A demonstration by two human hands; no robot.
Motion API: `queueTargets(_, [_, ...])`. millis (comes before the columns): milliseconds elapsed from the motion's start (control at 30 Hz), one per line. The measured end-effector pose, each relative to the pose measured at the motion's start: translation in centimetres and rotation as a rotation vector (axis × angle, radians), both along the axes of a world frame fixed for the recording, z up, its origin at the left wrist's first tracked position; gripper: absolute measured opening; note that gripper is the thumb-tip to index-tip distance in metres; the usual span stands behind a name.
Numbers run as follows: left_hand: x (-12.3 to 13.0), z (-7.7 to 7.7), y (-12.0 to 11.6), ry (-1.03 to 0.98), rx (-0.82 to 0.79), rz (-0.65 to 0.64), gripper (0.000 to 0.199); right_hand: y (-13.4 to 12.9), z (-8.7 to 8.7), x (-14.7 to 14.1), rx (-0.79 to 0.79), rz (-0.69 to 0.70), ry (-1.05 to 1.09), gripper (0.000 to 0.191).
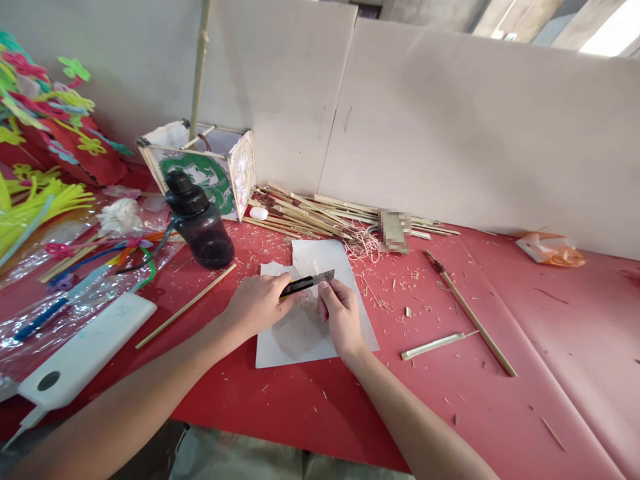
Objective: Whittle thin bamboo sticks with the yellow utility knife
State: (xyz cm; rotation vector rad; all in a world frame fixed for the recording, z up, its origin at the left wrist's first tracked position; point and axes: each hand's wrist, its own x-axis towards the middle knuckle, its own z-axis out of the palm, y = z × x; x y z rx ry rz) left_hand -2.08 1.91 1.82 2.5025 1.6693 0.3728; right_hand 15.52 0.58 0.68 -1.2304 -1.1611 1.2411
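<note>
My left hand (260, 301) is wrapped round a black utility knife (299, 286), its blade out and pointing right. At the blade's tip, the fingers of my right hand (341, 308) are pinched together; what they hold is hidden. Both hands are just above white paper sheets (310, 350) on the red table, with a thin pale sliver near the blade. A bamboo stick (186, 307) lies on the table left of my left hand. To the right of my right hand are a split bamboo piece (433, 346) and a longer, dark-ended bamboo stick (475, 319).
Behind the paper are a pile of bamboo strips (300, 212) and tangled string (364, 243). A dark bottle (200, 227) stands before a stick-framed paper lantern (200, 167). A white glue gun (90, 350) and colourful pipe cleaners (45, 193) lie left. Shavings litter the red table (300, 413).
</note>
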Motion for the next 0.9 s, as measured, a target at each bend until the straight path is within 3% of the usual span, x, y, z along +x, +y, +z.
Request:
queueTargets(67, [-0.4, 0.0, 0.5, -0.002, 0.003, 0.049, 0.052, -0.2, 0.1, 0.0, -0.01, -0.013, 0.004, 0.04])
queueTargets(233, [-2.1, 1.1, 1.7, 0.017, 0.141, 0.343, 0.055, -1.2, 0.5, -0.5, 0.007, 0.043, 0.036, 0.038])
queueTargets(400, [-0.5, 1.2, 0.0, -0.14, 0.06, 0.013, 0.049, -1.0, 0.4, -0.7, -0.03, -0.01, 0.197, 0.037])
queueTargets(467, [-0.1, 0.9, -0.3, -0.165, 0.023, -0.064, 0.047, -0.7, 0.3, -0.6, -0.03, -0.019, 0.242, 0.038])
queueTargets(900, [-0.6, 0.8, 0.1, -0.132, -0.11, -0.193, 0.045, -0.8, -0.5, -0.4, -0.028, 0.055, 0.385, 0.032])
